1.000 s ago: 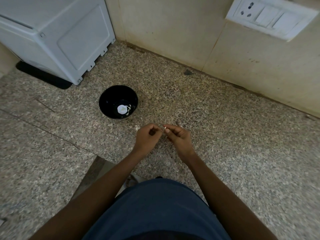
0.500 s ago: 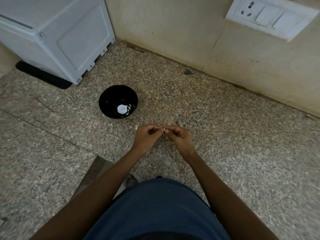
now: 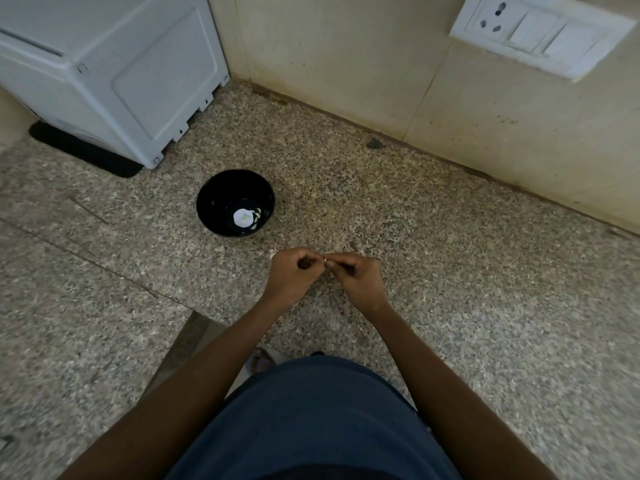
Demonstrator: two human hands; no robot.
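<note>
Main risk: the small white piece [image 3: 326,260] can slip out of my fingertips and fall on the counter [image 3: 450,271]. The stone is speckled, so I think such a tiny pale thing would be hard to find there.
Cause: the piece is very small and I hold it only at the tips. If both hands pull or twist it at once, it can jump away.
Second risk: when I carry the piece to the bowl [image 3: 214,195], it can miss the rim, because the bowl is to the far left and not under my hands.
Where the piece lies: it is between the two hands, exactly where their fingertips meet, above the counter and not touching it. What it is I cannot tell, it is too small.
Left hand [image 3: 291,275]: the fingers are curled and the tips pinch the left end of the piece.
Right hand [image 3: 356,278]: it is curled in the same way, and its tips hold the right end of the piece.
Bowl: it is black and stands upright, apart from my hands, with a few white bits [image 3: 257,213] and a round white patch [image 3: 242,217] at the bottom.
Loose crumb [image 3: 273,253]: it lies on the counter just beside my left hand, on the far side.
Around: a white appliance [image 3: 121,74] stands far left, and a switch plate [image 3: 540,32] is on the wall, far right.
</note>
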